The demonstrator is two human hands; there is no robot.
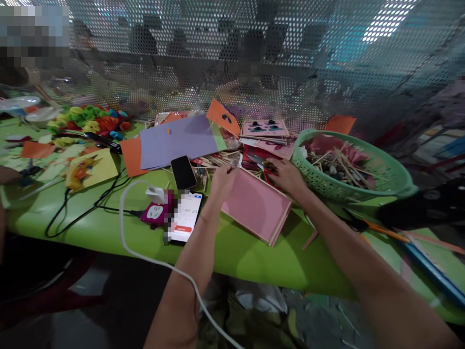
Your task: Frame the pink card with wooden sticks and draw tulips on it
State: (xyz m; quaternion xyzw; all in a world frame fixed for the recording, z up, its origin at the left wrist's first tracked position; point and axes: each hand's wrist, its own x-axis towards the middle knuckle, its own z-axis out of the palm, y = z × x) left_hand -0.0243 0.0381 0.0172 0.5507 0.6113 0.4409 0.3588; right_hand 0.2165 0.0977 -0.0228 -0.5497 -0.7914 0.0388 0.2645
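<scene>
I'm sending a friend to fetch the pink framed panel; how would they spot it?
On the green table, find the green basket. Left of it, by the left hand, is a rectangular, pale-edged pink panel, its face plain, unlike the decorated panels behind.

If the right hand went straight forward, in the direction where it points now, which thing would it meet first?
The scissors, just ahead of the right hand; it seems to touch them already, though the depth is hard to judge.
</scene>
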